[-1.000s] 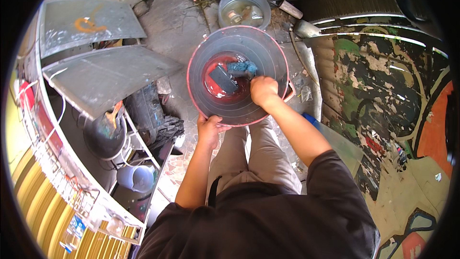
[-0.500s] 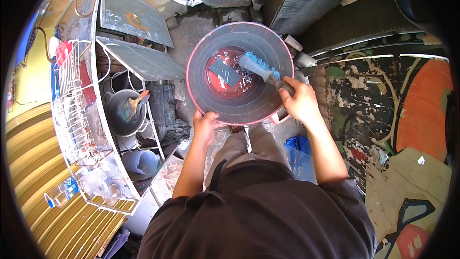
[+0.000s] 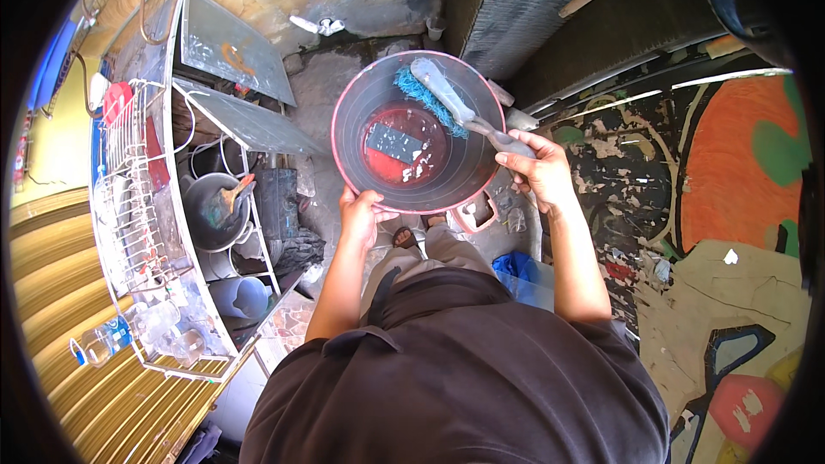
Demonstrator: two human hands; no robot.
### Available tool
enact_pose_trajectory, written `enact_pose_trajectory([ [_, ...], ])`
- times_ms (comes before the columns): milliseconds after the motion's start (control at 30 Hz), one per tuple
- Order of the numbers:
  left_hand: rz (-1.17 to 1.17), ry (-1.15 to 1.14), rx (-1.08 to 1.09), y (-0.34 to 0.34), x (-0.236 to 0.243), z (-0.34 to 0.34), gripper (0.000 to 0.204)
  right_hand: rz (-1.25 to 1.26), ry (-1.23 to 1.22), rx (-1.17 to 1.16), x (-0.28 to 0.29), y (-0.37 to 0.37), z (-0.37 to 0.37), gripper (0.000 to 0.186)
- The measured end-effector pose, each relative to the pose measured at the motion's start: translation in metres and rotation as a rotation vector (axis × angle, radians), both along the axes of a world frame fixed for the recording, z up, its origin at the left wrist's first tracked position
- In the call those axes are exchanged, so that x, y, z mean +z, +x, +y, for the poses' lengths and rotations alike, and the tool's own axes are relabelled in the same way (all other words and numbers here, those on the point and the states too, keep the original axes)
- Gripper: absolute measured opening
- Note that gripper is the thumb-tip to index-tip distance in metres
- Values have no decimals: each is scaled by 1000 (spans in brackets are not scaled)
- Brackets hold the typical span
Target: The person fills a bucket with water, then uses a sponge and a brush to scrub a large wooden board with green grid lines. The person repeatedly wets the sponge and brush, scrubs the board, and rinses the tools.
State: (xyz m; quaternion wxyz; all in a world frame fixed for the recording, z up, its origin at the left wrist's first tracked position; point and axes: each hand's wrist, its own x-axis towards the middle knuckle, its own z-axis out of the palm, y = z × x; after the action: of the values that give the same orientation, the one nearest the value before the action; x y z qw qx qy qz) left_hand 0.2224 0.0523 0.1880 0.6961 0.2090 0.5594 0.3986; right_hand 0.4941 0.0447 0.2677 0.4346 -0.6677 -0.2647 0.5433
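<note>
A round, dark bucket with a pink-red rim is held up in front of me. My left hand grips its near left edge, thumb over the rim. In my right hand is the grey handle of a scrub brush with blue bristles, which reaches over the right side of the bucket. The bristles face down and left, above the bucket's inside. A dark grey rectangular piece lies on the reddish bottom, with small whitish bits around it.
A metal rack cabinet stands at the left, its two door panels swung out. It holds a black wok and a grey pitcher. A white tap is on the far wall. Painted boards line the right side.
The brush has been raised off the bucket's bottom and now lies across the far right side. My view has shifted slightly right, and the bucket's bottom shows more plainly.
</note>
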Motion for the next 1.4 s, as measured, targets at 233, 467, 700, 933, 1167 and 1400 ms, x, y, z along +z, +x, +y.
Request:
enact_pose_trajectory([
  [233, -21, -9, 25, 4, -10, -2, 35, 68, 43, -65, 8, 13, -15, 39],
  [467, 66, -60, 15, 8, -16, -4, 33, -326, 20, 155, -69, 5, -24, 45],
  [700, 189, -146, -39, 0, -25, -11, 36, -803, -51, 487, -92, -21, 1, 48],
  [933, 213, -245, -70, -22, -53, -31, 48, -963, -37, 666, -118, -27, 2, 45],
  [1167, 200, -325, -55, -35, -80, -47, 50, -810, -122, 662, -152, -25, -13, 47],
  [1400, 248, -356, -66, -44, -87, -58, 45, -517, -199, 579, -158, -9, -29, 49],
])
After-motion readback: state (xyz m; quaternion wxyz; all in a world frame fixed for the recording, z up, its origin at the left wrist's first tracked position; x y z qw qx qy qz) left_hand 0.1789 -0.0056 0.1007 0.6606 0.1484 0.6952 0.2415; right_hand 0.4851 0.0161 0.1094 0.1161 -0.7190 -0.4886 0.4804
